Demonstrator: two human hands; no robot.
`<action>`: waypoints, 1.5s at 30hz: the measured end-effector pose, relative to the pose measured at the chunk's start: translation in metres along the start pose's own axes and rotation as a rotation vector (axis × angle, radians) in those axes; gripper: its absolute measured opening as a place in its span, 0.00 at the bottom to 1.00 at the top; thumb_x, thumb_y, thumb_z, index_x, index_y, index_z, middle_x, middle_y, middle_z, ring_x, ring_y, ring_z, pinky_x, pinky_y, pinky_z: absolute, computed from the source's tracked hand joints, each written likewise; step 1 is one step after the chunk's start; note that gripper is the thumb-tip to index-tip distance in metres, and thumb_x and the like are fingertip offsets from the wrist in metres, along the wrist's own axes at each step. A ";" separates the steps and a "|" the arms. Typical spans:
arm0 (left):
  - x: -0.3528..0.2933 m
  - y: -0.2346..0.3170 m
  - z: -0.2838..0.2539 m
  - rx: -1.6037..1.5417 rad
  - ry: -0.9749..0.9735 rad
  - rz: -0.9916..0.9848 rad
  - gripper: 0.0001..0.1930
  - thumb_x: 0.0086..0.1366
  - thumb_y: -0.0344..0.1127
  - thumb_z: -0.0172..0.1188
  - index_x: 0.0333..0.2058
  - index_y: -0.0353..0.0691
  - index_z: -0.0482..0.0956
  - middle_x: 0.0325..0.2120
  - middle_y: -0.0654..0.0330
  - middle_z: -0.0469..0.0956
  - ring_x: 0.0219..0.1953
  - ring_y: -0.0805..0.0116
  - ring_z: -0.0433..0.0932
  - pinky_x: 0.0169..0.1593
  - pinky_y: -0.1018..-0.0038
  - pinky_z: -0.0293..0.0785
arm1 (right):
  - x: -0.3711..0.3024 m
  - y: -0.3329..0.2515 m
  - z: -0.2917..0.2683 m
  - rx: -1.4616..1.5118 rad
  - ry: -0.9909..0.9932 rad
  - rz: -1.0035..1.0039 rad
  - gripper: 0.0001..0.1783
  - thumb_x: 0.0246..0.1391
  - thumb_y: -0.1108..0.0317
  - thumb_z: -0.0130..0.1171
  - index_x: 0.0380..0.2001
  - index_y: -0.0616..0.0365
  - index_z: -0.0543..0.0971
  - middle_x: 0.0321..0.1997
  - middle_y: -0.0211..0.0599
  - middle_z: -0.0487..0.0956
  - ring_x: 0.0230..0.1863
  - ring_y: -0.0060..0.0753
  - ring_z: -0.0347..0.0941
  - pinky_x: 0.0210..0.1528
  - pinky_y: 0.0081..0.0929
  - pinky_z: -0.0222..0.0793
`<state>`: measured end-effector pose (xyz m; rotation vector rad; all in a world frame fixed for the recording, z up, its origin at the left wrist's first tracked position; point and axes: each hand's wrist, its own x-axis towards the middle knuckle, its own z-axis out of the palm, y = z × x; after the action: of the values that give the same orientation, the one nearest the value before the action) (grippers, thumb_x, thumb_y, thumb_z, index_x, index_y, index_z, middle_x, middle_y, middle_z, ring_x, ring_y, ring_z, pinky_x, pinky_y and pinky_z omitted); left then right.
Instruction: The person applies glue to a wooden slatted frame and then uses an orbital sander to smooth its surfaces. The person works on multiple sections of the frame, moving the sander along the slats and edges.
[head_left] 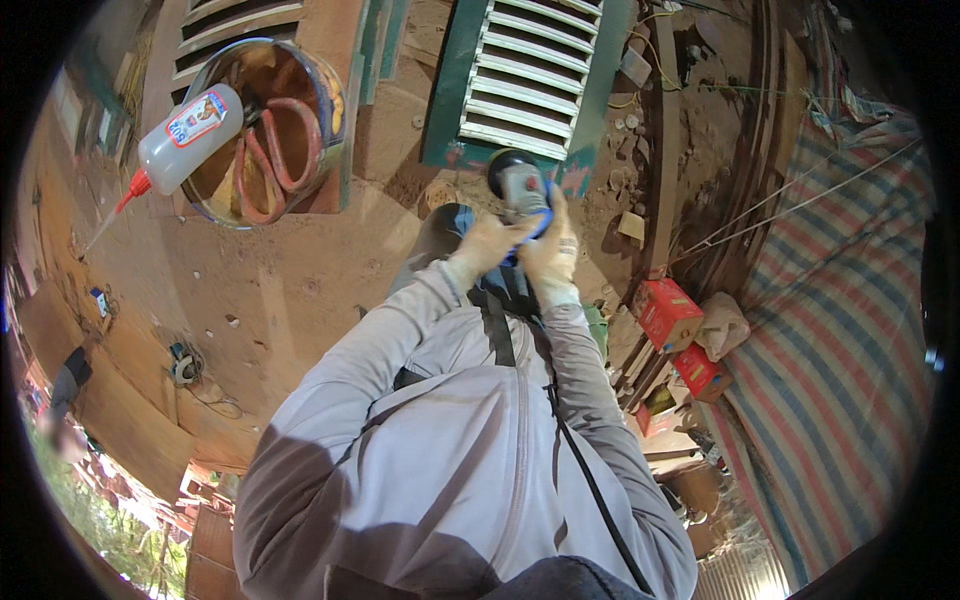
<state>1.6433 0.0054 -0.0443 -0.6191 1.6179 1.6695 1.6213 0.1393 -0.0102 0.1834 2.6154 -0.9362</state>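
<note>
Left fingers (520,232) and right fingers (557,206) snug around power tool (522,186) at edge of green shutter (452,153), dusty ground (290,300) leftward.

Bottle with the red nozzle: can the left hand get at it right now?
Probably not without letting go: the left hand is on the power tool, well right of the bottle, though nothing appears to cover the bottle itself.

This looks like a rough woodworking workshop, partly open to the outdoors: greenery (110,540) shows past the floor's (265,340) near-left corner. Dust and scraps litter that floor. A power tool (524,190) meets the near edge of a green-framed slatted panel (530,75); long timbers (664,170) and a striped sheet (840,310) line the right side.
</note>
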 end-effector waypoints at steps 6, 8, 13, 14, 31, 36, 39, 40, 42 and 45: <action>-0.012 -0.021 -0.010 -0.455 0.055 -0.009 0.25 0.69 0.52 0.66 0.52 0.34 0.83 0.43 0.63 0.84 0.37 0.76 0.81 0.40 0.76 0.77 | 0.001 -0.023 0.010 -0.129 -0.151 -0.033 0.45 0.51 0.58 0.67 0.72 0.49 0.64 0.54 0.61 0.79 0.52 0.63 0.79 0.53 0.50 0.76; -0.008 -0.012 0.002 -0.361 0.024 -0.005 0.26 0.69 0.54 0.66 0.50 0.34 0.84 0.41 0.62 0.84 0.37 0.76 0.81 0.40 0.76 0.77 | 0.003 -0.011 -0.001 -0.106 -0.098 -0.002 0.43 0.51 0.59 0.69 0.70 0.51 0.67 0.57 0.61 0.80 0.56 0.60 0.79 0.56 0.46 0.75; 0.023 0.014 0.054 0.009 -0.075 -0.020 0.38 0.62 0.69 0.64 0.42 0.30 0.87 0.33 0.53 0.86 0.37 0.69 0.83 0.42 0.70 0.77 | 0.009 0.031 -0.039 -0.038 0.052 0.080 0.42 0.51 0.59 0.70 0.69 0.54 0.67 0.54 0.60 0.82 0.55 0.57 0.81 0.56 0.42 0.76; 0.033 0.010 0.065 0.055 -0.098 -0.017 0.40 0.60 0.72 0.63 0.41 0.30 0.87 0.31 0.51 0.86 0.37 0.68 0.84 0.42 0.69 0.78 | 0.009 0.043 -0.043 -0.019 0.090 0.092 0.43 0.51 0.59 0.69 0.69 0.56 0.67 0.54 0.59 0.82 0.55 0.58 0.81 0.56 0.44 0.76; -0.019 -0.028 -0.018 -0.434 0.130 0.025 0.29 0.68 0.54 0.67 0.52 0.32 0.84 0.39 0.63 0.85 0.38 0.79 0.79 0.42 0.75 0.76 | 0.003 -0.032 0.019 -0.146 -0.192 -0.107 0.45 0.50 0.59 0.69 0.72 0.49 0.64 0.53 0.58 0.80 0.54 0.61 0.78 0.56 0.48 0.74; -0.027 -0.036 -0.057 -0.454 0.233 -0.015 0.26 0.69 0.53 0.66 0.54 0.35 0.83 0.44 0.67 0.83 0.42 0.79 0.78 0.45 0.77 0.75 | 0.009 -0.064 0.034 -0.204 -0.293 -0.222 0.53 0.45 0.62 0.69 0.75 0.43 0.59 0.52 0.61 0.77 0.49 0.64 0.80 0.49 0.50 0.78; -0.015 -0.047 -0.056 -0.524 0.217 0.032 0.27 0.70 0.53 0.65 0.56 0.36 0.82 0.45 0.67 0.82 0.45 0.79 0.78 0.48 0.77 0.75 | 0.012 -0.068 0.037 -0.215 -0.293 -0.204 0.51 0.45 0.62 0.69 0.74 0.46 0.60 0.52 0.62 0.78 0.50 0.63 0.79 0.51 0.49 0.76; -0.018 -0.040 -0.054 -0.524 0.204 0.043 0.28 0.70 0.53 0.65 0.57 0.36 0.81 0.46 0.66 0.82 0.45 0.79 0.78 0.48 0.77 0.75 | 0.013 -0.068 0.035 -0.211 -0.301 -0.172 0.51 0.45 0.62 0.69 0.74 0.46 0.60 0.52 0.62 0.78 0.50 0.62 0.79 0.51 0.49 0.76; -0.024 -0.026 -0.053 -0.488 0.193 0.046 0.29 0.69 0.55 0.66 0.56 0.34 0.82 0.45 0.65 0.83 0.43 0.78 0.78 0.46 0.77 0.75 | 0.014 -0.069 0.028 -0.204 -0.315 -0.107 0.51 0.46 0.62 0.69 0.74 0.47 0.59 0.52 0.61 0.78 0.50 0.62 0.80 0.51 0.48 0.76; -0.028 -0.018 -0.048 -0.477 0.201 0.058 0.30 0.66 0.56 0.68 0.52 0.32 0.85 0.42 0.62 0.84 0.40 0.77 0.79 0.42 0.76 0.76 | 0.015 -0.056 0.033 -0.199 -0.274 -0.153 0.53 0.44 0.63 0.69 0.75 0.42 0.58 0.53 0.60 0.77 0.49 0.63 0.80 0.50 0.50 0.78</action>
<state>1.6677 -0.0473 -0.0388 -1.0094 1.3796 2.1133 1.6033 0.0749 -0.0060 -0.1858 2.4701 -0.6866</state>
